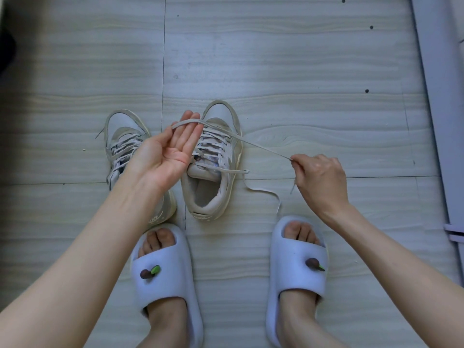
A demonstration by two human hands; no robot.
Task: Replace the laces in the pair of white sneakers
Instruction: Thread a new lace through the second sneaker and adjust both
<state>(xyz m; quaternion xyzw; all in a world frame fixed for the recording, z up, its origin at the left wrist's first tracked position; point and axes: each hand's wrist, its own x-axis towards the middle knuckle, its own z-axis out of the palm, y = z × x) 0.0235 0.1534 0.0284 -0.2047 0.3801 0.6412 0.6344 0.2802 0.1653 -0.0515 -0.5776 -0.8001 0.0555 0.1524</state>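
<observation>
Floor (pixel 301 59): pale wood-grain planks, a few dark specks, fills the view. A pale vertical strip (pixel 437 96), maybe a frame or trim, runs down the right edge.

Two bare forearms reach in from the bottom corners. The left forearm crosses in front of the left sneaker (pixel 123 144) and hides its heel half; only the toe and the laced middle show. Writing on its heel is too blurred to read.

Two feet in pale blue slides sit at the bottom: left slide (pixel 165 280) and right slide (pixel 296 277), each with a small brown-and-green charm on the strap. The left slide's toe is just beside the left sneaker's heel.

Right sneaker (pixel 218 156) stands upright on the floor between the hands, toe away from the person, opening toward the slides, still partly laced. No brand mark is legible.

Left hand (pixel 173 146) is palm up above the gap between the sneakers, fingers straight and relaxed, with the lace (pixel 261 145) draped across the fingers (pixel 190 126).

Right hand (pixel 319 179) is knuckles up, to the right of the right sneaker, fingers curled, pinching the lace taut from the left hand.

A loose lace end (pixel 261 189) trails from the sneaker's top eyelet onto the floor.
</observation>
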